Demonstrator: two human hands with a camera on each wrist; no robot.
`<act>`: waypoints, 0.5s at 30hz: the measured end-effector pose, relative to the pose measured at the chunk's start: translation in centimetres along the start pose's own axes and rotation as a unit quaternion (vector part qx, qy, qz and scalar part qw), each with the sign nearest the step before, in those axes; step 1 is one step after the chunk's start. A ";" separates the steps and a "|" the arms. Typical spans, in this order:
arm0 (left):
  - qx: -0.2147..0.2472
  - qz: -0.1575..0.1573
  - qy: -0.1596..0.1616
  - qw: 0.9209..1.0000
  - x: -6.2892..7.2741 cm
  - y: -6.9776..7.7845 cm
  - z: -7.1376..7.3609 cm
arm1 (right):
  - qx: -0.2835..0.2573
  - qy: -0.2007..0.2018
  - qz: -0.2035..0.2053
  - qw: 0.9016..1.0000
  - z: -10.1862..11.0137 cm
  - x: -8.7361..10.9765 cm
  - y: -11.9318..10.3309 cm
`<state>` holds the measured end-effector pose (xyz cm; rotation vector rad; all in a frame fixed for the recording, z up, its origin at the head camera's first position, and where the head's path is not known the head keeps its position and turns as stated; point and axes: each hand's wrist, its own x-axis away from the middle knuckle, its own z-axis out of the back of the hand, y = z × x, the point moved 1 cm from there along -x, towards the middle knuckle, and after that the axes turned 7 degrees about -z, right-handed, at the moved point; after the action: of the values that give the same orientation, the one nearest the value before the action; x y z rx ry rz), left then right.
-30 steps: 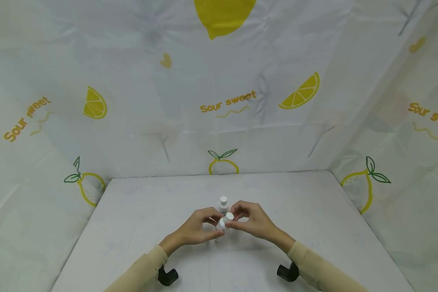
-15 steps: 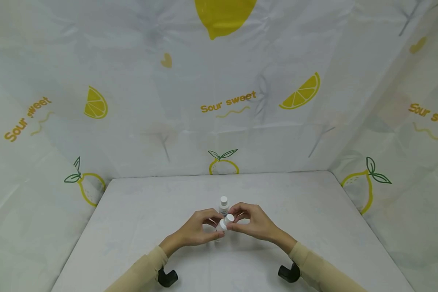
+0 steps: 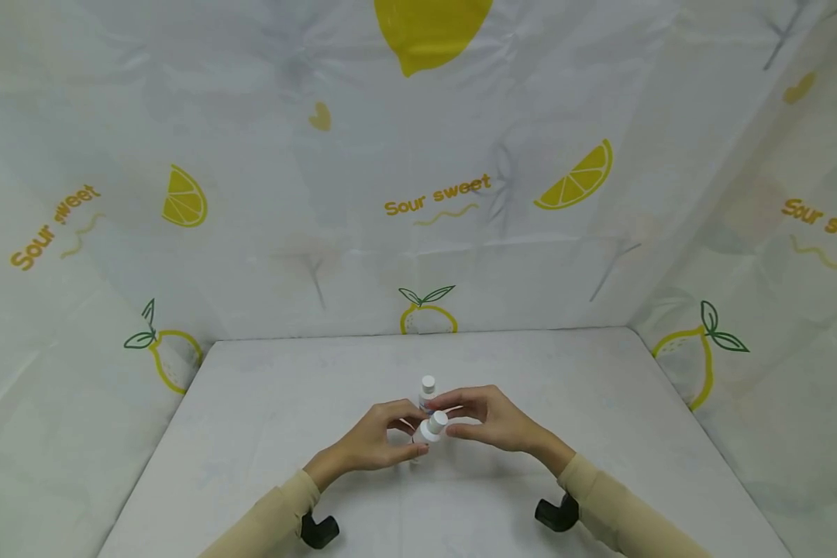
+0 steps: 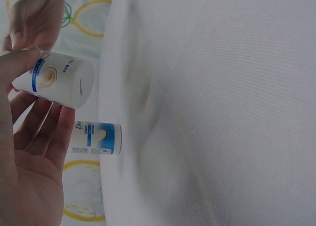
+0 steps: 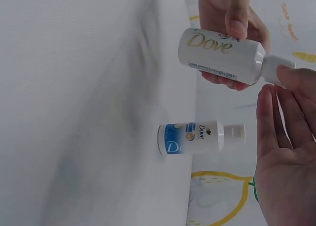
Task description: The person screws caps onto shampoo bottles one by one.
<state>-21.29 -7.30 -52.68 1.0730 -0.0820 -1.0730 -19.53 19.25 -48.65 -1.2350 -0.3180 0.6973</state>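
A white Dove bottle (image 5: 210,51) with a white cap (image 3: 438,421) is held tilted above the table, its cap toward the right. My left hand (image 3: 373,440) grips its body between thumb and fingers. Right at the cap is my right hand (image 3: 495,422), its fingers loosely extended and spread from the thumb; in the right wrist view the thumb overlaps the cap. A second Dove bottle (image 5: 197,137), white with a blue lower band, stands upright just behind the held one, partly hidden by my right fingers in the head view.
Both bottles are near the middle of a white-covered table (image 3: 286,372). Behind it and along the sides hangs a white curtain (image 3: 251,194) printed with lemons. Black curved pieces (image 3: 556,513) sit at both wrists.
My right hand has loosened from the cap; its fingers have straightened and the hand has shifted slightly right. My left hand and its bottle stay almost where they were.
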 end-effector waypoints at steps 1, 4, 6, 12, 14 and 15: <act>0.002 0.002 0.000 1.000 0.0 0.0 0.0 | -0.001 -0.003 0.004 1.000 0.0 0.0 0.1; 0.006 0.009 -0.002 1.000 0.0 0.0 0.0 | -0.006 -0.008 0.002 1.000 0.1 -0.1 0.3; 0.007 0.014 -0.003 1.000 0.0 0.0 0.0 | -0.004 -0.009 0.005 1.000 0.1 -0.1 0.3; -0.003 0.006 -0.002 1.000 -0.1 -0.1 0.0 | 0.004 -0.001 0.012 1.000 0.0 -0.2 0.6; -0.006 -0.001 -0.001 1.000 -0.1 -0.1 0.0 | 0.008 0.005 0.010 1.000 0.0 -0.1 0.7; -0.008 -0.005 0.000 1.000 -0.1 -0.2 0.0 | 0.011 0.010 0.008 1.000 0.0 -0.1 0.7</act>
<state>-21.45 -7.27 -52.76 1.0607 -0.0681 -1.0815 -19.80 19.27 -49.31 -1.2232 -0.2846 0.6998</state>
